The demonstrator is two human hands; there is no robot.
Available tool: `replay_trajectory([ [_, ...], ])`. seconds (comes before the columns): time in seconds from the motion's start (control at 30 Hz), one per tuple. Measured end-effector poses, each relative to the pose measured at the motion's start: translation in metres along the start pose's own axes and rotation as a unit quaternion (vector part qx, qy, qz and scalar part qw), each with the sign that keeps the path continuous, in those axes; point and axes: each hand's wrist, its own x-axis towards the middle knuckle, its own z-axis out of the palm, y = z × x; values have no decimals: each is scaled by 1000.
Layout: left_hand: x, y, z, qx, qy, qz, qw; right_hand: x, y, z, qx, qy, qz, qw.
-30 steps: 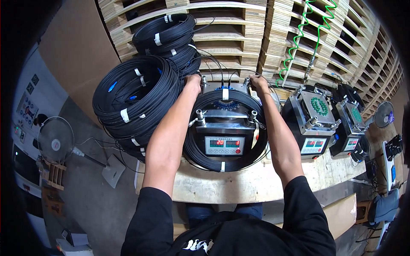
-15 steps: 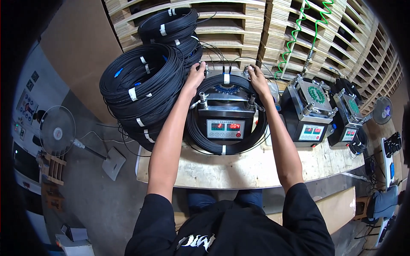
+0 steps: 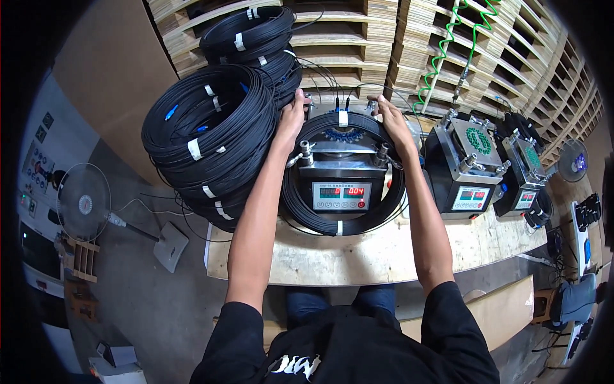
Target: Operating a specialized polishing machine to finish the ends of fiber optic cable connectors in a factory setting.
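A polishing machine (image 3: 341, 174) with a lit panel stands before me on the wooden bench. Around it hangs a coil of black cable (image 3: 307, 214), bound with white tape; thin cables rise from connectors at the machine's back. My left hand (image 3: 293, 120) is closed at the far left clamp post (image 3: 311, 102), its thumb raised and its other fingers partly hidden. At the far right clamp post (image 3: 371, 106) my right hand (image 3: 393, 123) curls its fingers over the top. Two near clamp posts, left (image 3: 306, 152) and right (image 3: 382, 152), are untouched.
Tall stacks of black cable coils (image 3: 208, 144) with blue connectors stand close on the left. Two similar machines with green-dotted plates, one nearer (image 3: 464, 160) and one farther (image 3: 521, 169), are on the right. Wooden pallets (image 3: 345, 38) rise behind the bench (image 3: 307, 265). A fan (image 3: 85, 203) stands left.
Both hands stay at the far clamp posts; my left thumb has lifted and my right fingers have shifted slightly. The panel's left readout has changed. The whole view has moved a little.
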Motion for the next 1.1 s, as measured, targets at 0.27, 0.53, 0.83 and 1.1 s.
replay_trajectory([
  [0.27,-12,18,-1,-50,-95,0,994,-6,-8,-3,28,-25,56,998],
  [0.53,-11,12,-4,-36,-101,-5,994,-10,-19,3,7,-33,53,998],
  [0.83,-11,7,-4,15,-73,32,997,-7,-15,2,-5,-78,42,996],
  [1.1,-20,17,-2,-41,-115,77,990,-12,-26,5,-29,-11,69,997],
])
